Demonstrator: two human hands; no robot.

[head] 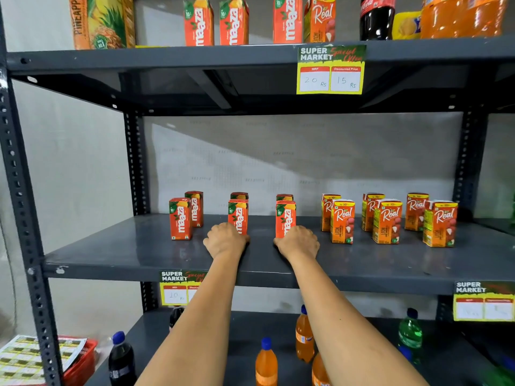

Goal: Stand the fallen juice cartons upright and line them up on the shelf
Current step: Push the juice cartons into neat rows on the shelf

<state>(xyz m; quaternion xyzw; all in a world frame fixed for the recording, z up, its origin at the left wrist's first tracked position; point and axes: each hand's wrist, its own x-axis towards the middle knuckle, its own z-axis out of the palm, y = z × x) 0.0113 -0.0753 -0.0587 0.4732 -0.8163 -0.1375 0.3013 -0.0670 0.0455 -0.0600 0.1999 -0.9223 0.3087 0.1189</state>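
On the dark grey middle shelf (pixel 139 254) stand several small juice cartons, all upright. Red Maaza cartons form three front-and-back pairs at the left and middle. My left hand (pixel 225 239) grips the base of the middle front Maaza carton (pixel 238 214). My right hand (pixel 298 242) grips the base of the right front Maaza carton (pixel 285 217). The leftmost pair (pixel 181 218) stands untouched. Orange Real litchi cartons (pixel 387 221) stand in three pairs at the right.
The upper shelf (pixel 195 58) holds more Maaza and Real cartons, a pineapple box and soda bottles. Price tags (pixel 331 69) hang from shelf edges. Below stand orange, dark and green bottles (pixel 266 360). A red basket (pixel 80 363) sits at the lower left.
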